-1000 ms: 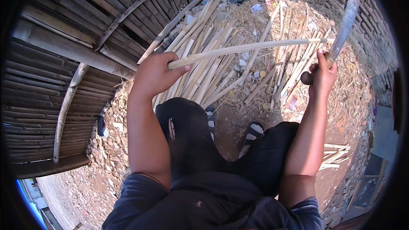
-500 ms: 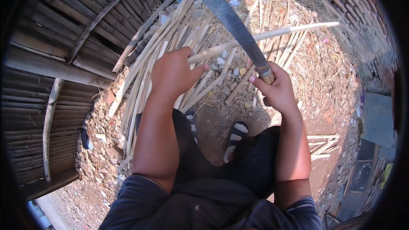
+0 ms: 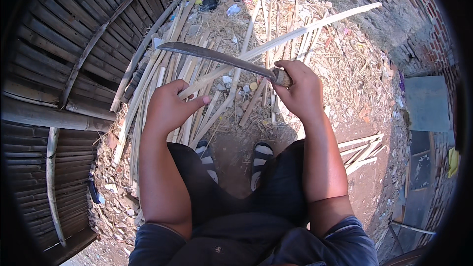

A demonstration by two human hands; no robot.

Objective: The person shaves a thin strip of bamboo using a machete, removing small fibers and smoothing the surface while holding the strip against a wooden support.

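Left hand [image 3: 170, 108] is gripping the near end of a long, pale, slightly bowed strip [image 3: 281, 41], which is slanting up and rightward over the littered ground [image 3: 241, 152], smooth-looking and tapering at its far end. Right hand [image 3: 302, 91] is grasping the worn, brownish handle of a broad knife [image 3: 217, 57], its dark grey, gently curved blade pointing left and crossing over the strip; can't tell if they're touching.

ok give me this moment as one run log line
left hand: holds bamboo strip | right hand: holds machete by handle | overlap: machete crosses strip in view, contact unclear | ground: loose strips
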